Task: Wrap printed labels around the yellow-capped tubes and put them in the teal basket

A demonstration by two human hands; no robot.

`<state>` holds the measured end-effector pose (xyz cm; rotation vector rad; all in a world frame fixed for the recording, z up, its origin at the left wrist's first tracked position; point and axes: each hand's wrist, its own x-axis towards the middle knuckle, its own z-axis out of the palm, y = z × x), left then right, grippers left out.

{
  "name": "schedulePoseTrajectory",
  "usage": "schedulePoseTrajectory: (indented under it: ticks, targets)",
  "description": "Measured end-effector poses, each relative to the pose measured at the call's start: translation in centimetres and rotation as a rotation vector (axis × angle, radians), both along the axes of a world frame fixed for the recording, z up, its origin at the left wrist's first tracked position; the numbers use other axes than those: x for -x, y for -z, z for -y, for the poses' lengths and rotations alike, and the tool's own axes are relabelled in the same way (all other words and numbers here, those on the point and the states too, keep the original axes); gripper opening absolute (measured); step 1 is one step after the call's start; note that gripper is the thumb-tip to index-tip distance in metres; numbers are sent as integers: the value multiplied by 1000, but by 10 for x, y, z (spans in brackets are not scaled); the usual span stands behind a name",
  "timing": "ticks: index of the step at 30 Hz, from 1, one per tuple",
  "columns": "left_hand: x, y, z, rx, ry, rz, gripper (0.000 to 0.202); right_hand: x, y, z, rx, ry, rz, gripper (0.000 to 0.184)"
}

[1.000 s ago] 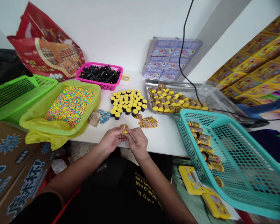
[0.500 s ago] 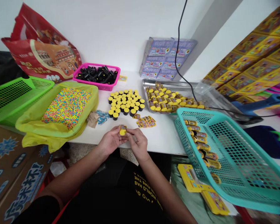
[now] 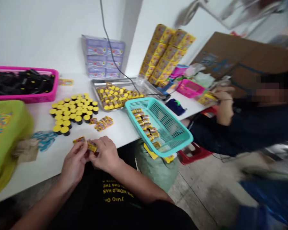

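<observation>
Just off the front of the white table (image 3: 120, 132), my left hand (image 3: 73, 164) and my right hand (image 3: 108, 153) meet, fingers closed. The right fingers hold a small jar (image 3: 92, 146) wrapped in a yellow printed label, and the left fingertips touch its near end. A flat yellow label (image 3: 79, 139) sticks up at the left thumb and forefinger; whether it joins the jar's wrap I cannot tell. Beyond the hands stand many black jars with yellow lids (image 3: 73, 111), beside a loose pile of printed labels (image 3: 104, 123).
A teal basket (image 3: 169, 127) with labelled jars sits right, a metal tray (image 3: 94, 88) of more behind it. Left are a pink basket (image 3: 55, 92) of black parts and a yellow-lined tub (image 3: 26, 118) of colourful beads. A black cable (image 3: 111, 54) hangs down. A co-worker (image 3: 242, 118) sits right.
The view has swung right, bringing a co-worker into sight. My hands have turned the small jar, and a flat label now shows at my left fingertips.
</observation>
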<state>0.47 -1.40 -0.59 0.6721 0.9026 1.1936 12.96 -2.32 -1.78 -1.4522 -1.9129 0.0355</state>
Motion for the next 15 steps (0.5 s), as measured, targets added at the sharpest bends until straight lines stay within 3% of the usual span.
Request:
schedulePoseTrajectory:
  ticks: [3, 6, 8, 11, 13, 15]
  targets:
    - [-7, -1, 1, -11, 88, -101, 31, -13, -13, 15, 46, 56, 43, 24]
    - [-9, -5, -1, -3, 191, -189, 49, -45, -38, 38, 22, 35, -73, 26]
    - [-6, -6, -4, -16, 214, -258, 56, -82, -61, 53, -12, 30, -138, 29]
    - [-1, -2, -12, -27, 184, -337, 50, -159, -88, 68, -36, 149, -34, 29]
    - [3, 1, -16, -46, 145, -373, 46, -212, -93, 71, 25, 262, 101, 26]
    - [7, 2, -21, -90, 114, -411, 41, -254, -87, 68, 152, 305, 237, 22]
